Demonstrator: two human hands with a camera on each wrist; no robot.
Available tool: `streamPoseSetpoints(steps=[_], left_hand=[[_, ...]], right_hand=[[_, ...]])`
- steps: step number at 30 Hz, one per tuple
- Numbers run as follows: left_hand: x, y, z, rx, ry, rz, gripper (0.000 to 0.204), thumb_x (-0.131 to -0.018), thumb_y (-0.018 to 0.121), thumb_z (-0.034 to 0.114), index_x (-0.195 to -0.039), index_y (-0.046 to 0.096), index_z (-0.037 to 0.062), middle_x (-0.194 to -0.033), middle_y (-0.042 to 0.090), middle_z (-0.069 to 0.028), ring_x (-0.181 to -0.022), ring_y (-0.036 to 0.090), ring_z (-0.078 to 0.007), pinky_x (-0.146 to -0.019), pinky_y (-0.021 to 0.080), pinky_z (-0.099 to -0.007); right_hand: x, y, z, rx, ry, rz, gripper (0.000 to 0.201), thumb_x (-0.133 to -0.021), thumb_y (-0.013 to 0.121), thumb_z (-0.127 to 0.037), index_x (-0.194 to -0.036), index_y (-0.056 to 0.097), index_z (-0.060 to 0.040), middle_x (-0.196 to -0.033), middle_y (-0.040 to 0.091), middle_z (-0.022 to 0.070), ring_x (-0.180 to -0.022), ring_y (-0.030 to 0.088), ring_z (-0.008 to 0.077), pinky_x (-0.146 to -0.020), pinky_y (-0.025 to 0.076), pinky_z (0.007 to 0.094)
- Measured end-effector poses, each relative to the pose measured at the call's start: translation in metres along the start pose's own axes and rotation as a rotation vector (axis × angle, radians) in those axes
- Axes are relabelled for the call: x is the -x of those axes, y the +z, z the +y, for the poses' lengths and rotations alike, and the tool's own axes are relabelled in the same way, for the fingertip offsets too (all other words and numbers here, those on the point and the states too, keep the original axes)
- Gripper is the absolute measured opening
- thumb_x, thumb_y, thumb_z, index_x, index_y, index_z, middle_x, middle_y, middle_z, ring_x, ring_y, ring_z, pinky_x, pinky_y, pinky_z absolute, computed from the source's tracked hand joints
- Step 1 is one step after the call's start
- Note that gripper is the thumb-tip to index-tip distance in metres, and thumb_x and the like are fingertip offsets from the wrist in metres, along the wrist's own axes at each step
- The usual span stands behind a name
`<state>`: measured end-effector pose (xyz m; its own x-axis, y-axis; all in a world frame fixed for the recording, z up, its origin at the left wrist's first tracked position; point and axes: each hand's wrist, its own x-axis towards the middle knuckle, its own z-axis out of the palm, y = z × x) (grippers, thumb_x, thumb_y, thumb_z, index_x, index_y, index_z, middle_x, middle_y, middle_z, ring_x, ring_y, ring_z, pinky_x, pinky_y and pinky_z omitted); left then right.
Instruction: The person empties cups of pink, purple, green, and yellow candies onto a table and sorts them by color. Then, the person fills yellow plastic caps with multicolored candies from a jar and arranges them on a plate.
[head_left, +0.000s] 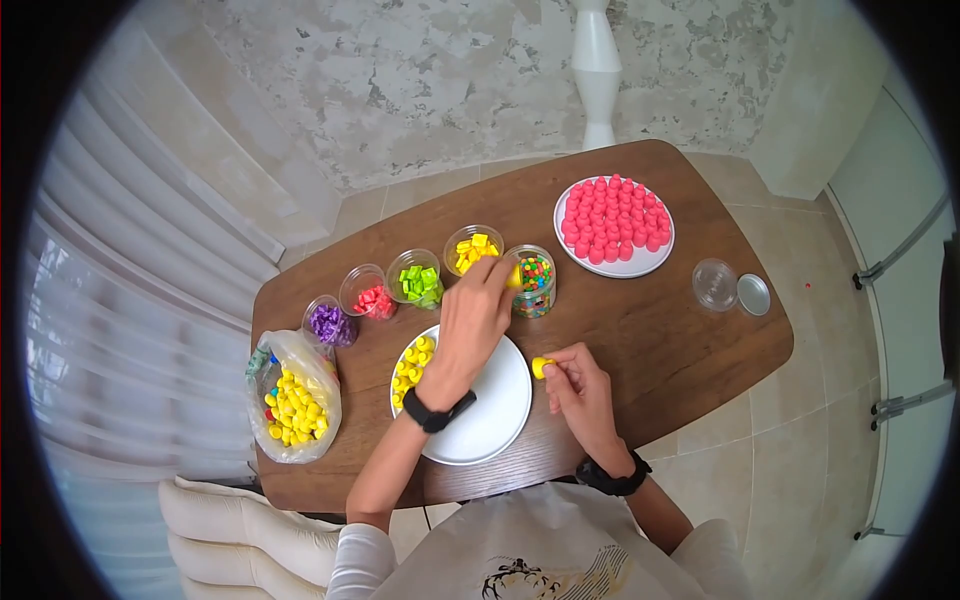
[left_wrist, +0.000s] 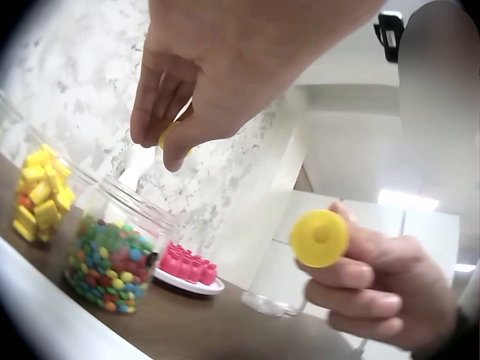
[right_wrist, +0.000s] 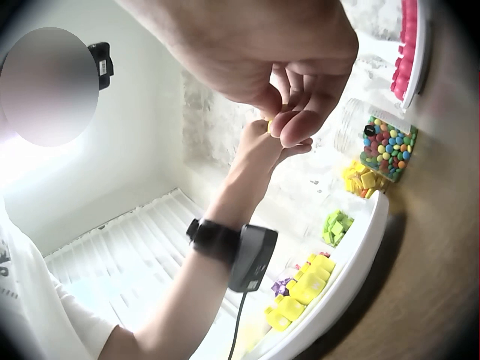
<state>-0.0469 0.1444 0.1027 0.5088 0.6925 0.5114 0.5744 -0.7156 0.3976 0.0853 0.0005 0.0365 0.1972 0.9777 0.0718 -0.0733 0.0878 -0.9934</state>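
Observation:
My left hand [head_left: 475, 315] reaches over the white plate and pinches a small yellow plastic piece [head_left: 515, 277] at the rim of a clear jar of colourful round candies [head_left: 538, 272]. In the left wrist view that piece is mostly covered by the fingers. Right of the plate, my right hand [head_left: 585, 400] holds another yellow plastic piece [left_wrist: 320, 238] between thumb and fingers; its round face has a small hollow in the middle. Several yellow knobbed containers [head_left: 408, 370] stand along the left side of the white plate [head_left: 490, 420].
Clear cups of yellow [head_left: 474, 250], green [head_left: 420, 284], red [head_left: 374, 302] and purple [head_left: 332, 324] wrapped sweets line the plate's far side. At left sits a bag of yellow pieces [head_left: 297, 410]. Pink containers [head_left: 612, 220] fill another plate; a clear jar [head_left: 714, 285] and silver lid [head_left: 753, 294] lie right.

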Motion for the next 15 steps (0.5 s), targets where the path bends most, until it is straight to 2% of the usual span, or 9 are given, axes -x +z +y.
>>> streamPoseSetpoints(steps=[1, 2, 4, 5, 7, 10, 11, 14, 15], left_hand=[[0.010, -0.002, 0.002, 0.114, -0.022, -0.007, 0.034, -0.086, 0.078, 0.005, -0.119, 0.070, 0.0006, -0.105, 0.070, -0.0171, -0.087, 0.069, -0.0368, -0.076, 0.055, -0.0401], [0.021, -0.006, 0.008, 0.118, -0.023, -0.016, 0.034, -0.086, 0.078, 0.005, -0.119, 0.070, 0.0006, -0.105, 0.070, -0.0171, -0.087, 0.069, -0.0368, -0.076, 0.055, -0.0401], [0.043, -0.016, 0.023, 0.388, -0.198, -0.180, 0.037, -0.084, 0.082, 0.005, -0.119, 0.071, -0.0004, -0.104, 0.071, -0.0140, -0.085, 0.070, -0.0275, -0.077, 0.055, -0.0354], [0.055, -0.018, 0.027, 0.393, -0.207, -0.185, 0.037, -0.084, 0.082, 0.005, -0.119, 0.071, -0.0004, -0.104, 0.071, -0.0140, -0.085, 0.070, -0.0275, -0.077, 0.055, -0.0354], [0.074, -0.021, 0.032, 0.535, -0.245, -0.212, 0.040, -0.083, 0.084, 0.004, -0.122, 0.072, -0.0005, -0.106, 0.072, -0.0117, -0.086, 0.070, -0.0206, -0.078, 0.055, -0.0331], [0.093, -0.031, 0.035, 0.518, -0.251, -0.200, 0.037, -0.088, 0.078, 0.003, -0.124, 0.069, -0.0021, -0.106, 0.069, -0.0136, -0.081, 0.067, -0.0243, -0.078, 0.054, -0.0353], [0.099, -0.035, 0.034, 0.524, -0.259, -0.219, 0.035, -0.089, 0.077, 0.004, -0.123, 0.069, -0.0024, -0.107, 0.070, -0.0150, -0.086, 0.069, -0.0293, -0.078, 0.054, -0.0369], [0.115, -0.038, 0.033, 0.469, -0.267, -0.178, 0.035, -0.088, 0.078, 0.003, -0.122, 0.071, -0.0026, -0.108, 0.071, -0.0140, -0.086, 0.068, -0.0236, -0.080, 0.054, -0.0337], [0.118, -0.041, 0.033, 0.461, -0.280, -0.183, 0.033, -0.091, 0.076, 0.004, -0.122, 0.070, -0.0027, -0.107, 0.070, -0.0155, -0.087, 0.068, -0.0278, -0.082, 0.054, -0.0359]], right_hand=[[-0.001, -0.001, -0.003, -0.046, 0.002, 0.050, 0.009, -0.107, 0.059, -0.008, -0.112, 0.059, -0.0002, -0.073, 0.057, 0.0000, -0.057, 0.051, 0.0032, -0.051, 0.041, 0.0210], [-0.001, -0.002, -0.005, -0.092, 0.007, 0.101, 0.010, -0.107, 0.059, -0.008, -0.113, 0.059, 0.0000, -0.075, 0.058, 0.0006, -0.058, 0.051, 0.0034, -0.051, 0.042, 0.0211], [-0.001, -0.003, -0.005, -0.100, -0.003, 0.117, 0.011, -0.107, 0.059, -0.008, -0.114, 0.059, 0.0001, -0.077, 0.059, 0.0014, -0.059, 0.051, 0.0034, -0.052, 0.043, 0.0214], [-0.001, 0.000, -0.004, -0.107, -0.028, 0.111, 0.012, -0.107, 0.061, -0.011, -0.114, 0.060, -0.0006, -0.077, 0.061, 0.0013, -0.059, 0.052, 0.0032, -0.051, 0.043, 0.0211], [-0.001, 0.002, -0.003, -0.108, -0.045, 0.095, 0.014, -0.106, 0.063, -0.013, -0.113, 0.061, -0.0014, -0.077, 0.063, 0.0012, -0.059, 0.053, 0.0029, -0.050, 0.042, 0.0208], [0.003, 0.007, -0.006, 0.046, -0.069, -0.029, 0.014, -0.106, 0.063, -0.013, -0.112, 0.060, -0.0010, -0.078, 0.066, 0.0036, -0.062, 0.057, 0.0041, -0.053, 0.045, 0.0228], [0.003, 0.008, -0.007, 0.091, -0.096, -0.059, 0.013, -0.105, 0.064, -0.012, -0.111, 0.060, -0.0008, -0.080, 0.068, 0.0061, -0.064, 0.061, 0.0078, -0.055, 0.048, 0.0250], [0.006, 0.015, -0.006, 0.210, -0.131, -0.146, 0.013, -0.102, 0.066, -0.009, -0.109, 0.059, -0.0004, -0.084, 0.072, 0.0109, -0.067, 0.068, 0.0159, -0.059, 0.052, 0.0291], [0.006, 0.018, -0.006, 0.285, -0.144, -0.184, 0.013, -0.101, 0.067, -0.008, -0.109, 0.059, -0.0002, -0.086, 0.073, 0.0132, -0.070, 0.071, 0.0204, -0.061, 0.054, 0.0309]])
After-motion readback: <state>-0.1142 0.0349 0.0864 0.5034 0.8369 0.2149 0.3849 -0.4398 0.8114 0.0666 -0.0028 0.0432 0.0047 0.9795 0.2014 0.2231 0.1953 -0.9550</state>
